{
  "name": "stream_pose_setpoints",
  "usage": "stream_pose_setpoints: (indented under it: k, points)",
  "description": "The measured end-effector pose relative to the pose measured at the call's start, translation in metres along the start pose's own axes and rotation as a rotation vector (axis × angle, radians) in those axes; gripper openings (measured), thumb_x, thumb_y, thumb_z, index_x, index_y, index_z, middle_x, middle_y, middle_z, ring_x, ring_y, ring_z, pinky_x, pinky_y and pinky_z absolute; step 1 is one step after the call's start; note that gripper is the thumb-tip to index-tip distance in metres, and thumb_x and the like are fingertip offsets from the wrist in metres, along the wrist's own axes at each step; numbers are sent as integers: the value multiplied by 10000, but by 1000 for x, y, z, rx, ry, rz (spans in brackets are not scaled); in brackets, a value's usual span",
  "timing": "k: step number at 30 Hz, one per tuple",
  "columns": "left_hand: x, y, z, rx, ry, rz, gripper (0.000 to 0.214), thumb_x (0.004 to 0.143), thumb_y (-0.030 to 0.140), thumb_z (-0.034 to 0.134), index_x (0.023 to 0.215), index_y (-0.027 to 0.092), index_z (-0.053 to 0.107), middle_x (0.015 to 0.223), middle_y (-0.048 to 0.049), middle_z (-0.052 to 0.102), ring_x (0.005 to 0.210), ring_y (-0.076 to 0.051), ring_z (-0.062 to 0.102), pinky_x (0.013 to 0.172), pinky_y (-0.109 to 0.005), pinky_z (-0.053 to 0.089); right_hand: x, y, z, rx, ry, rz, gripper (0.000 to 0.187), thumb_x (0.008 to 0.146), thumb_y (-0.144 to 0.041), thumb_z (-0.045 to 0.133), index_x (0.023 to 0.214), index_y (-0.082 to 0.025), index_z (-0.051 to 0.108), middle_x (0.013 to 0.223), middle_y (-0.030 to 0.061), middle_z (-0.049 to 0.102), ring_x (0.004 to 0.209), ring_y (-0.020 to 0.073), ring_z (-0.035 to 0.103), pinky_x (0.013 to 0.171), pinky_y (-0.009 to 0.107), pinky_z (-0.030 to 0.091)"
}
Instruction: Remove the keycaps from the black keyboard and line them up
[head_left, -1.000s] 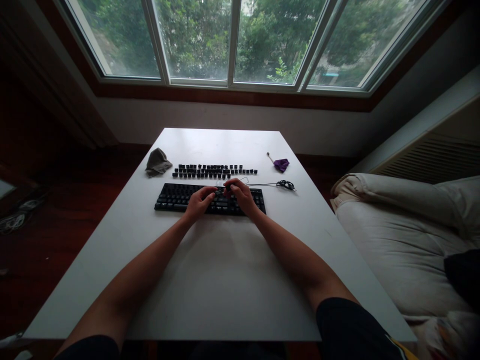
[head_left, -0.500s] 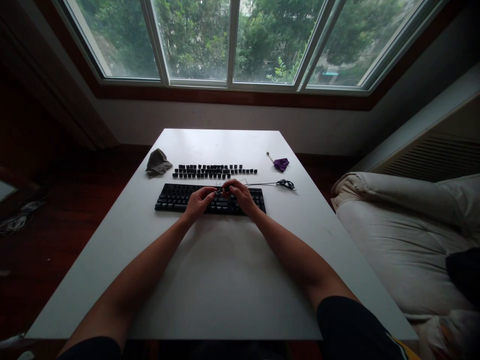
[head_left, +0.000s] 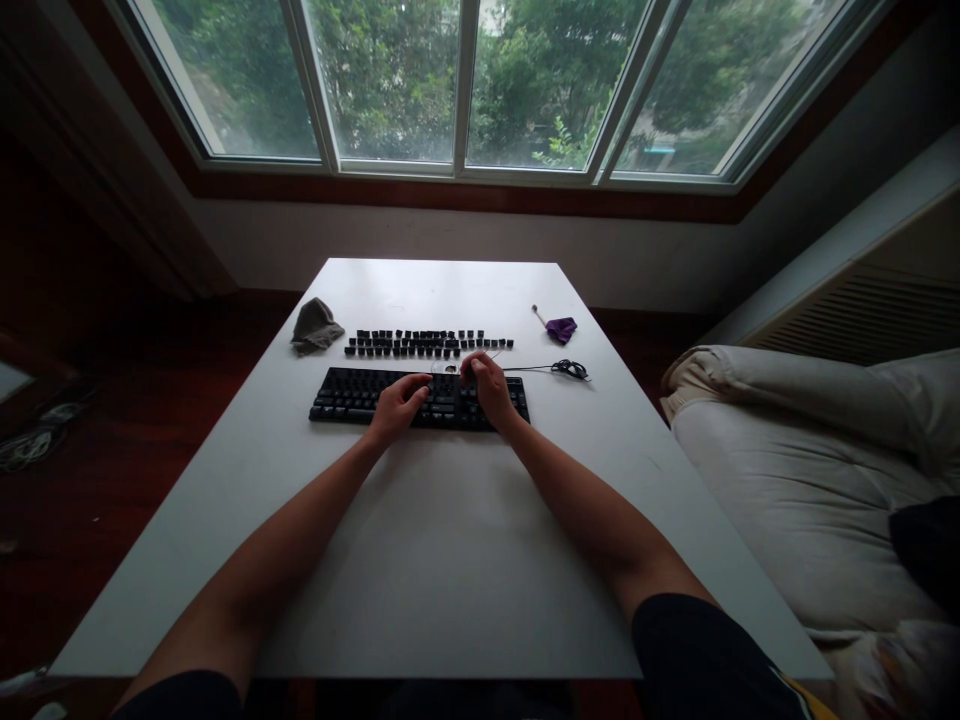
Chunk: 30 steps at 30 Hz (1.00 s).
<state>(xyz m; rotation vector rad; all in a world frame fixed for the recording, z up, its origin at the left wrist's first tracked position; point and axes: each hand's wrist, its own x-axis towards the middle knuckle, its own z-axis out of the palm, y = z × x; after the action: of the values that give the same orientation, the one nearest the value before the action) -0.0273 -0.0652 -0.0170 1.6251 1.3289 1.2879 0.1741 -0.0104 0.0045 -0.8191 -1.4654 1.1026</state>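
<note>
A black keyboard (head_left: pixel 352 393) lies across the white table under both my hands. My left hand (head_left: pixel 400 405) rests over its middle, thumb and fingers curled close together; whatever lies between them is too small to make out. Over the keyboard's right half, my right hand (head_left: pixel 489 388) is closed around a dark handle with thin wire loops, which looks like a wire keycap puller (head_left: pixel 469 372). A small dark piece (head_left: pixel 450 369) shows by the wire, just left of that hand. Loose black keycaps (head_left: pixel 405 350) stand in rows behind the keyboard.
A crumpled grey cloth (head_left: pixel 316 328) lies at the table's left. To the right are a purple cloth (head_left: pixel 560 330), a thin brush-like stick (head_left: pixel 538 315) and a bundled black cable (head_left: pixel 570 369). A beige sofa (head_left: pixel 795 480) stands right of the white table (head_left: pixel 420 590).
My right hand has lifted and shifted right, away from my left hand, with the puller in it. The left hand has barely moved.
</note>
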Motion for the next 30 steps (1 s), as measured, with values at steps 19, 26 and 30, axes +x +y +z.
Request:
stream_pose_setpoints:
  k: [19,26,30]
  points:
    - [1,-1,1,-150,-54,-13,393,878,369,628,1229,207,560,1105,-87,723,967,-208,696,889,-367,539,-6,13,0,-547,-311,-196,311,869,-352,618,1149,-240,693,694,-34,565,598,118,469,632,232,377]
    - [1,-7,2,-156,-59,-36,415,865,390,645,1226,207,558,1077,-85,736,900,-204,720,870,-372,553,-5,16,-1,-554,-309,-197,279,862,-376,632,1088,-230,708,687,-32,575,597,118,454,635,230,368]
    - [1,-11,3,-165,-67,-49,440,876,407,639,1260,210,549,1074,-82,746,878,-204,732,873,-374,558,-5,16,-1,-577,-320,-222,261,874,-374,622,1072,-224,702,696,-26,589,594,118,457,634,233,363]
